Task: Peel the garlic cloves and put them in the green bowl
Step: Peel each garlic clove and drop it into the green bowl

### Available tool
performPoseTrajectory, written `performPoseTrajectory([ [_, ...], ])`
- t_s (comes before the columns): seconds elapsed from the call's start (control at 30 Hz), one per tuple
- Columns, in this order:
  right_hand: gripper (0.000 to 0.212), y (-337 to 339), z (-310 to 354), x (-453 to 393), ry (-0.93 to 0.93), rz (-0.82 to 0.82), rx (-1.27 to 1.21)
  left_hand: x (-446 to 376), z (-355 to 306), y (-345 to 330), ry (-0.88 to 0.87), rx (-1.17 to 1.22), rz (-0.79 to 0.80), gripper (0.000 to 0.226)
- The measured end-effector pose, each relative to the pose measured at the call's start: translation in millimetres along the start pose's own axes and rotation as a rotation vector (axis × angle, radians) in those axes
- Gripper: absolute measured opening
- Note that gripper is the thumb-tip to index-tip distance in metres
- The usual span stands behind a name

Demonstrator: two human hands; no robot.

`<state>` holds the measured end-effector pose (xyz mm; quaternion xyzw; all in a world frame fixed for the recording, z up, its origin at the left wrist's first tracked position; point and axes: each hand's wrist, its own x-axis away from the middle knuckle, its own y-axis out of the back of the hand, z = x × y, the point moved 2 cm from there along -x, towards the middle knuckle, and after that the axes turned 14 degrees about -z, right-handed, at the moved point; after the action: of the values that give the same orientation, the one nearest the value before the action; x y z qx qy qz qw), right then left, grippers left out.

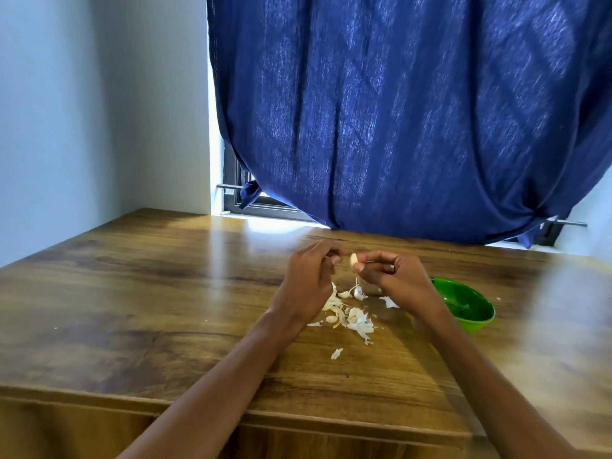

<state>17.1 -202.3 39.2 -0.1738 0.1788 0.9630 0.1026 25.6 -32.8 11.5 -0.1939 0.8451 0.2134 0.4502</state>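
Note:
My right hand [394,279] pinches a pale garlic clove [353,260] between thumb and fingers, held above the wooden table [159,293]. A thin strip of skin hangs down from the clove. My left hand [309,283] is close beside it, fingers curled, pinching what looks like a bit of skin near the clove. Below the hands lies a heap of white garlic skins and cloves [351,316]. The green bowl [470,304] stands to the right, partly hidden by my right wrist; its visible inside looks empty.
A dark blue curtain [414,111] hangs over the window at the table's far edge. A white wall stands at the left. Loose skin scraps [336,353] lie nearer the table's front edge.

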Motion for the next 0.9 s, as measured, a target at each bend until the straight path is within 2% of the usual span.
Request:
performPoseTrajectory([
  [0.13, 0.021, -9.1, -0.9, 6.3, -0.152, -0.033, -0.249, 1.5, -7.9, 0.9, 0.043, 0.088, -0.029, 0.021],
  [0.3, 0.025, -12.0, 1.4, 11.2, -0.169, -0.024, -0.419, 2.5, -9.0, -0.6, 0.064, 0.083, -0.038, 0.023],
  [0.5, 0.02, -8.1, -4.4, 8.3, -0.108, -0.096, -0.296, 0.4, -9.1, 2.6, -0.026, 0.028, -0.131, 0.018],
  [0.67, 0.016, -9.5, -8.8, 10.2, 0.082, -0.145, -0.127, 1.4, -9.8, 4.3, -0.053, -0.013, -0.134, 0.015],
  [0.77, 0.026, -13.9, -7.7, 13.1, 0.206, -0.169, 0.03, 1.0, -8.2, 5.0, -0.057, -0.031, -0.144, 0.012],
  [0.9, 0.018, -15.4, -10.5, 13.0, 0.259, -0.188, 0.147, 1.2, -8.0, 5.0, -0.024, -0.028, -0.156, 0.011],
])
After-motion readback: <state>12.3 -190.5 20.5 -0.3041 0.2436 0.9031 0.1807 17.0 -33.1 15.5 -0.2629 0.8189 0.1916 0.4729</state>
